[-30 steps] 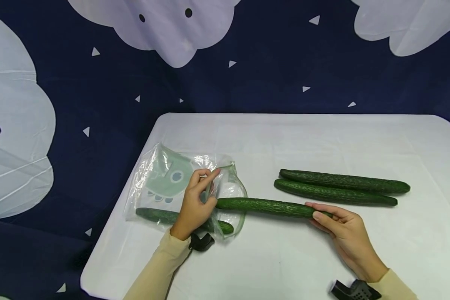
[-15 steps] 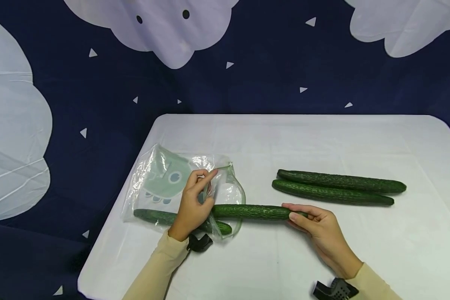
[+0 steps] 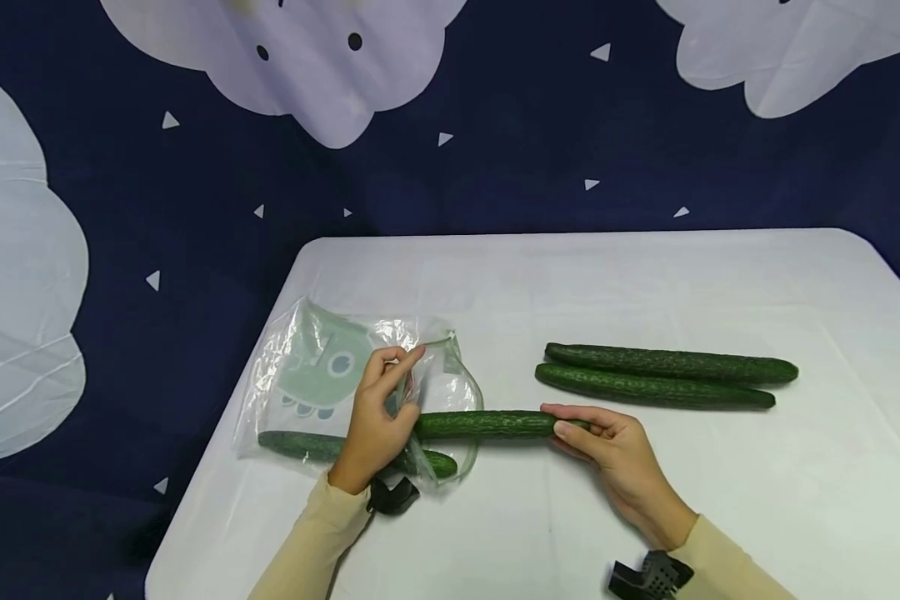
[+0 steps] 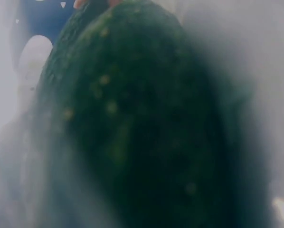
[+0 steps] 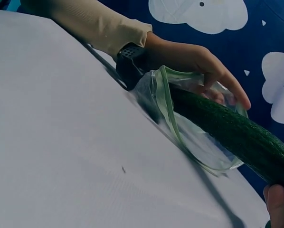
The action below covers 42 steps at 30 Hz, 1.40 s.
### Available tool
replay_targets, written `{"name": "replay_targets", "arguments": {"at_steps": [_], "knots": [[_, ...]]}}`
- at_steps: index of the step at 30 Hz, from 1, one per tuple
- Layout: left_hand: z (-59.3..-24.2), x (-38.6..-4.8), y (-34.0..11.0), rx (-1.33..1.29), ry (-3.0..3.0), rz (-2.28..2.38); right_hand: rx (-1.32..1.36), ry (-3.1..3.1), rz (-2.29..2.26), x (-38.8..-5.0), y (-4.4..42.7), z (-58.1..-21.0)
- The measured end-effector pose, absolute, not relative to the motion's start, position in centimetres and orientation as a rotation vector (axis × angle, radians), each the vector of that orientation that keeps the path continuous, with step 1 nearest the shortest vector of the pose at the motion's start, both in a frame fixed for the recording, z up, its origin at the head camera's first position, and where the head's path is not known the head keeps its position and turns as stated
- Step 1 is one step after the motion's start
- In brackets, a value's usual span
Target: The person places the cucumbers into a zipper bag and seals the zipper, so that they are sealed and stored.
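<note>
My right hand [image 3: 622,462] pinches the right end of a long cucumber [image 3: 487,424], whose left end lies within the mouth of a clear bag [image 3: 450,387] with a green rim. My left hand [image 3: 375,425] holds the bag near its mouth, thumb and fingers curled on the film. Inside the bag lies another cucumber [image 3: 292,444], partly hidden under the left wrist. The right wrist view shows the held cucumber [image 5: 237,130] passing through the green-rimmed opening [image 5: 173,118]. Dark green skin [image 4: 142,109] fills the left wrist view, close and blurred.
Two more cucumbers [image 3: 671,362] [image 3: 652,387] lie side by side at the right of the white table [image 3: 645,275]. A dark blue backdrop [image 3: 510,100] with pale clouds stands behind the table. Black devices are strapped at both wrists.
My right hand has moved left, sliding the cucumber further into the bag. My left hand keeps its hold on the bag. The head view has shifted slightly.
</note>
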<state>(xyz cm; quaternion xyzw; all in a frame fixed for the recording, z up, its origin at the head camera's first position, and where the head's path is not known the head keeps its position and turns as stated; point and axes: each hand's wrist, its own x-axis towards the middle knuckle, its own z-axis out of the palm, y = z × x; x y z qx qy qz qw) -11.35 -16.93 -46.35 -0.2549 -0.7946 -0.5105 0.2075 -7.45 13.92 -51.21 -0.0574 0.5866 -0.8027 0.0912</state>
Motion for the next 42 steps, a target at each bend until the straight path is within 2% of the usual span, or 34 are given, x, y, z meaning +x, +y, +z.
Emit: {"name": "replay_targets", "arguments": {"at_steps": [9, 42], "knots": [[-49.0, -12.5, -17.8, -0.731, -2.192, -1.405, -0.152, 1.696, -2.397, -8.6, 12.5, -51.3], [-49.2, -12.5, -18.0, -0.740, -2.124, -1.347, -0.089, 1.561, -2.382, -11.2, 6.7, -50.7]]}}
